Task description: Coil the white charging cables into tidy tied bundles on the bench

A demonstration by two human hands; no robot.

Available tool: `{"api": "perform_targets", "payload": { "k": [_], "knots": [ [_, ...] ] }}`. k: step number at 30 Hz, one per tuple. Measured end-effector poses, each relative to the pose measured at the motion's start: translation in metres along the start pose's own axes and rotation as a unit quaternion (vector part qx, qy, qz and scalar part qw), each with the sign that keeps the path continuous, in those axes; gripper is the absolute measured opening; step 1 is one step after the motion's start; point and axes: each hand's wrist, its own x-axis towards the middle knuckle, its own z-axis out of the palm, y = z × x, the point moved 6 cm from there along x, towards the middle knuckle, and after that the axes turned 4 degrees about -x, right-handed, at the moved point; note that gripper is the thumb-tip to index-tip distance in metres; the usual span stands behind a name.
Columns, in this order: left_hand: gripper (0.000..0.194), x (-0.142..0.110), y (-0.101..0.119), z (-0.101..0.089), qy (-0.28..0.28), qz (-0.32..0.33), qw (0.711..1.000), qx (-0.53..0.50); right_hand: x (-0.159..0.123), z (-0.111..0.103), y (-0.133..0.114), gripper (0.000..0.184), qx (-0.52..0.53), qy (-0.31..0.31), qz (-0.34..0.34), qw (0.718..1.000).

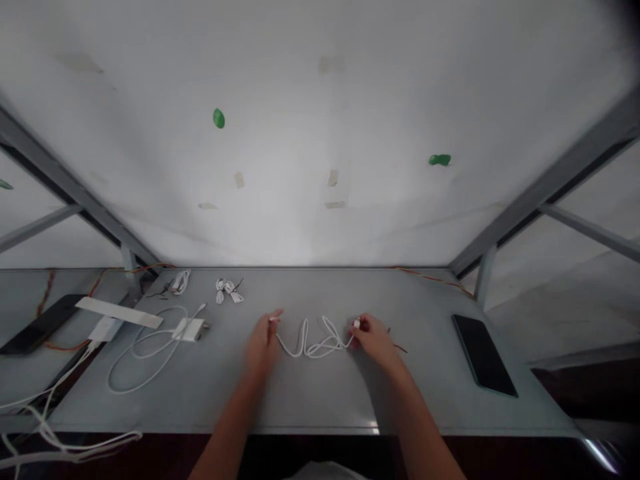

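- I see a thin white plastic-looking cable (311, 356) looped centrally on the smooth grey worktop (315, 403).
- The left hand's (261, 341) fingers pinch one end; the right hand's (376, 340) grasp its white plug (357, 323).
- I judge it light, limp; best gripped by its ends.

Both bare forearms reach forward from the lower edge, angled outward at the elbows and converging toward the hands. The left hand (263, 340), slightly blurred, points ahead with its fingertips (275, 313) turned inward in a pinch. The right hand (374, 339) bends inward at the wrist, thumb and forefinger pinched. The hands are apart, roughly level with each other.
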Motion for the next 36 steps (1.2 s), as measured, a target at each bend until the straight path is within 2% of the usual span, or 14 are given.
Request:
{"api": "perform_targets", "payload": {
  "k": [2,4,7,12,15,17,20,22,23,26,28,30,32,36],
  "knots": [
    [0.043,-0.002,0.017,0.025,-0.078,0.076,0.994,0.012,-0.004,0.010,-0.018,0.006,-0.022,-0.049,-0.049,0.997],
    [0.040,-0.004,0.025,0.041,-0.137,0.145,0.979,0.028,-0.013,0.016,-0.039,0.016,-0.053,-0.103,-0.119,0.986],
    [0.042,-0.008,0.028,0.052,-0.210,0.224,0.949,0.070,-0.031,0.024,-0.063,0.029,-0.136,-0.161,-0.208,0.955],
    [0.072,-0.023,0.026,0.063,-0.323,0.316,0.873,0.184,-0.048,0.052,-0.070,0.053,-0.315,-0.207,-0.259,0.889],
    [0.069,-0.029,0.028,0.068,-0.357,0.340,0.839,0.230,-0.047,0.067,-0.071,0.042,-0.368,-0.208,-0.285,0.860],
    [0.062,-0.030,0.032,0.071,-0.365,0.348,0.832,0.232,-0.045,0.072,-0.072,0.032,-0.378,-0.214,-0.305,0.847],
    [0.044,-0.026,0.037,0.074,-0.352,0.330,0.857,0.183,-0.043,0.070,-0.073,0.021,-0.347,-0.223,-0.315,0.855],
    [0.026,-0.020,0.038,0.074,-0.317,0.280,0.897,0.128,-0.040,0.066,-0.070,0.017,-0.280,-0.225,-0.291,0.887],
    [0.024,-0.017,0.036,0.074,-0.288,0.241,0.922,0.096,-0.038,0.063,-0.068,0.015,-0.234,-0.222,-0.268,0.908],
    [0.037,-0.008,0.026,0.070,-0.168,0.073,0.983,-0.029,-0.030,0.057,-0.057,0.013,-0.063,-0.192,-0.166,0.965],
    [0.044,-0.005,0.016,0.070,-0.089,-0.052,0.988,-0.115,-0.028,0.059,-0.050,0.021,0.040,-0.177,-0.097,0.979],
    [0.048,-0.004,0.011,0.074,-0.052,-0.132,0.977,-0.161,-0.031,0.065,-0.046,0.031,0.111,-0.173,-0.047,0.977],
    [0.050,-0.004,0.014,0.077,-0.037,-0.144,0.977,-0.156,-0.034,0.074,-0.045,0.040,0.151,-0.167,-0.012,0.974],
    [0.054,-0.014,0.030,0.078,-0.036,-0.069,0.994,-0.080,-0.036,0.090,-0.036,0.052,0.196,-0.123,0.054,0.971]
  ]
}}
